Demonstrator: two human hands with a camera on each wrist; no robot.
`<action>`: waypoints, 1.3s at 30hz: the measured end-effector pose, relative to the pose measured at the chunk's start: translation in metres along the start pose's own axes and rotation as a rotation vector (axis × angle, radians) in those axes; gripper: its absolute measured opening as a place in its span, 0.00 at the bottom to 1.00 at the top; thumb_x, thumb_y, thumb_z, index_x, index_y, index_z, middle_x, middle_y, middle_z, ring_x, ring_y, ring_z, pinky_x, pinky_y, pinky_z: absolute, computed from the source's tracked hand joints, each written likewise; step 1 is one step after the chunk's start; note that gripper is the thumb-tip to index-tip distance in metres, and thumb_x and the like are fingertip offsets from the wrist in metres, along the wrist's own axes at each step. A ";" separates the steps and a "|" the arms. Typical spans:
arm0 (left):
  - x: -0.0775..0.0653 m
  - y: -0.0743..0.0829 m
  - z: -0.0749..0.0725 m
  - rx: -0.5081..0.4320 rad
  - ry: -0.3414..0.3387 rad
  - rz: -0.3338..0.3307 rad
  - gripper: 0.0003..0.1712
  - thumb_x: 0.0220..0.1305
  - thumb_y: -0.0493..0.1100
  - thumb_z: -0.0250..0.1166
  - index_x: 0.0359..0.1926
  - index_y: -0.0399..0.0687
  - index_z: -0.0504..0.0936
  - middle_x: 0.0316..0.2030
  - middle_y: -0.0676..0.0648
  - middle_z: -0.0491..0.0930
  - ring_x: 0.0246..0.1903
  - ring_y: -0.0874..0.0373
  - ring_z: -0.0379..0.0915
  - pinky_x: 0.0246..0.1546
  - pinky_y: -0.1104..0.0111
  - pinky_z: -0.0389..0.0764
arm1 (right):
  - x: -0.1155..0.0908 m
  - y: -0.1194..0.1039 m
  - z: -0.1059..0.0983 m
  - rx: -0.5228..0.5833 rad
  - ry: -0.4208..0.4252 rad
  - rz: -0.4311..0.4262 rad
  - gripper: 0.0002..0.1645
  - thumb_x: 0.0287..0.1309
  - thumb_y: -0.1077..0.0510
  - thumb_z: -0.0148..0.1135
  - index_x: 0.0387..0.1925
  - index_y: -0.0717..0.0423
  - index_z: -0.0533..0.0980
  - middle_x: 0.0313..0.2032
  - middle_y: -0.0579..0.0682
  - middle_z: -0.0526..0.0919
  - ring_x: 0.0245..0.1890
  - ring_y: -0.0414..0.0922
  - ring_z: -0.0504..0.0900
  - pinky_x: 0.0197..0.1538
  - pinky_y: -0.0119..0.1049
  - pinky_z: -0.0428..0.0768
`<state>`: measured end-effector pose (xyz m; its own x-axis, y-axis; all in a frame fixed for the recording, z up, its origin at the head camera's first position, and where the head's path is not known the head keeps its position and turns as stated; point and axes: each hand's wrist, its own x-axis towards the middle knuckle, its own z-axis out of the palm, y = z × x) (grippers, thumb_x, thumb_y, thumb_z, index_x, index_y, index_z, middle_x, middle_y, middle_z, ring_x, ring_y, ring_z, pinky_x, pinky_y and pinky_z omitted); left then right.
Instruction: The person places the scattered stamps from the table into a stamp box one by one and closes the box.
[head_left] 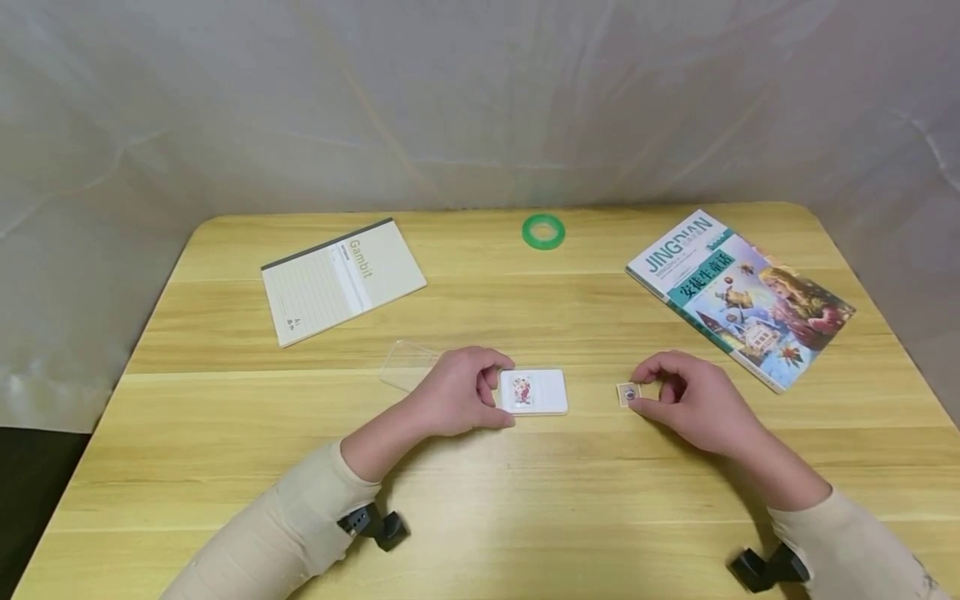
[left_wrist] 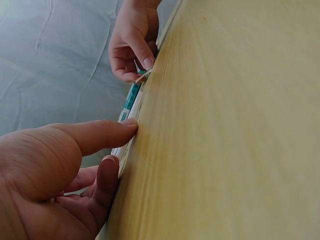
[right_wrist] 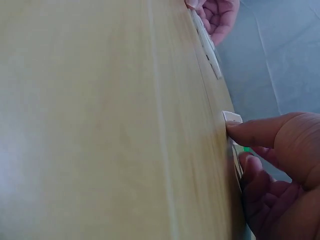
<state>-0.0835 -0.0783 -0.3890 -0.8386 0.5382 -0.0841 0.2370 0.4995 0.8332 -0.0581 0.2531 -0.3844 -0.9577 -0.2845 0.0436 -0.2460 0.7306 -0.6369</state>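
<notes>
My left hand (head_left: 461,392) grips the left end of a flat white rectangular case (head_left: 551,392) between thumb and fingers. A small colourful picture (head_left: 522,389) shows on the case's left half. To the right, my right hand (head_left: 693,400) pinches a small square picture piece (head_left: 624,395) between thumb and fingers, close over the table and apart from the case. In the right wrist view the thumb lies on the pale piece (right_wrist: 231,116), and the white case (right_wrist: 207,47) appears edge-on beyond it. A clear plastic sheet or cover (head_left: 405,364) lies partly hidden behind my left hand.
On the wooden table (head_left: 510,517), a beige notebook (head_left: 345,283) lies at the back left. A green tape roll (head_left: 543,232) is at the back middle, and an illustrated book (head_left: 738,300) at the right. Pale cloth (head_left: 480,100) hangs behind the table.
</notes>
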 end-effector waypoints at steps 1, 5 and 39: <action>0.000 0.000 0.000 0.001 -0.001 -0.001 0.37 0.41 0.35 0.84 0.55 0.33 0.79 0.32 0.47 0.75 0.25 0.63 0.77 0.31 0.71 0.80 | -0.001 0.000 0.000 0.006 0.005 -0.004 0.14 0.50 0.61 0.78 0.38 0.50 0.81 0.23 0.43 0.75 0.21 0.41 0.72 0.26 0.33 0.70; 0.000 0.001 0.001 0.006 -0.001 -0.009 0.37 0.41 0.36 0.84 0.55 0.34 0.79 0.32 0.47 0.75 0.25 0.63 0.77 0.31 0.71 0.80 | -0.002 0.002 0.001 0.033 0.030 -0.023 0.14 0.49 0.63 0.79 0.36 0.50 0.81 0.22 0.42 0.77 0.21 0.41 0.74 0.26 0.32 0.72; 0.000 0.000 -0.001 -0.002 0.005 0.032 0.36 0.40 0.34 0.84 0.54 0.33 0.80 0.31 0.47 0.75 0.24 0.63 0.76 0.30 0.71 0.80 | 0.018 -0.027 0.020 0.372 -0.031 0.055 0.13 0.49 0.62 0.79 0.34 0.59 0.82 0.27 0.49 0.84 0.26 0.45 0.83 0.30 0.32 0.83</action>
<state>-0.0838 -0.0793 -0.3888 -0.8334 0.5499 -0.0548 0.2624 0.4810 0.8365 -0.0656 0.2159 -0.3820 -0.9617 -0.2735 -0.0184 -0.1174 0.4716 -0.8740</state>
